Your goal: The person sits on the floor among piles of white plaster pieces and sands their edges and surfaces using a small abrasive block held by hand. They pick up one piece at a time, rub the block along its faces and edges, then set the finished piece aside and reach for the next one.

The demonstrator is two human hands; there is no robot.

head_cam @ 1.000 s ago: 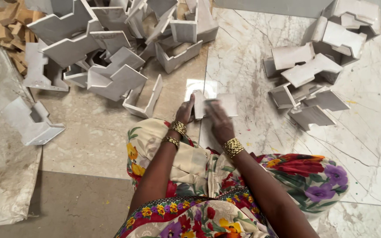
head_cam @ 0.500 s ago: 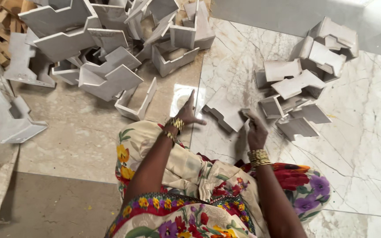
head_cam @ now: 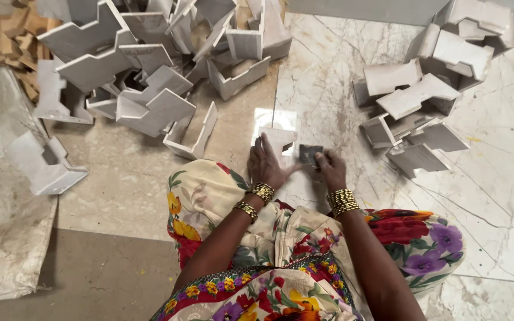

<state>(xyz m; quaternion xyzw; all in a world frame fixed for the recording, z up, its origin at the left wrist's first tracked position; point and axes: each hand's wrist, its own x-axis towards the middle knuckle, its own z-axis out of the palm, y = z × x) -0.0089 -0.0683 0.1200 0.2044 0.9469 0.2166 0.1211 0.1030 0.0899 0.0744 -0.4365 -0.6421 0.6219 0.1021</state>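
White moulded piece (head_cam: 279, 140), flat-faced w/ a stepped outline, lies on the pale veined marble floor (head_cam: 495, 196) right in front of the person's knees, near the seam where marble meets the beige tile. Left hand (head_cam: 265, 167) rests flat on it, fingers spread, palm down, pressing rather than clasping. Right hand (head_cam: 328, 168) pinches a small dark grey rectangular pad (head_cam: 310, 154), prob. abrasive, matte and rough-looking, just beside the piece's right edge; fingers closed on the pad.

Pieces look like cast plaster or similar: chalky, matte white, angular, some tray-like w/ raised rims, some Z-stepped.

Vs half a sec ago: right hand was out at the right-side stack, arm stretched; now it's back at centre w/ the pad next to the left hand. Left hand has stayed on about the same spot. View has shifted a bit, so the piles sit differently in frame.

Counts: 2 hands, 1 pad, 1 piece under the left hand. Right stack (head_cam: 423, 101) on marble, approx. 8–10 pieces, exact no. unclear as they overlap. Big heap (head_cam: 150, 65) at the top-left on tile, well over a dozen, can't count exactly. 1 open tray-shaped piece (head_cam: 190, 132) lies apart, near the left knee. 1 more piece (head_cam: 46, 165) sits on the crumpled plastic sheet (head_cam: 7, 238) at the left edge. Tan wood offcuts (head_cam: 16, 47) in the top-left corner. Gold bangles on both wrists; floral cloth over the lap.
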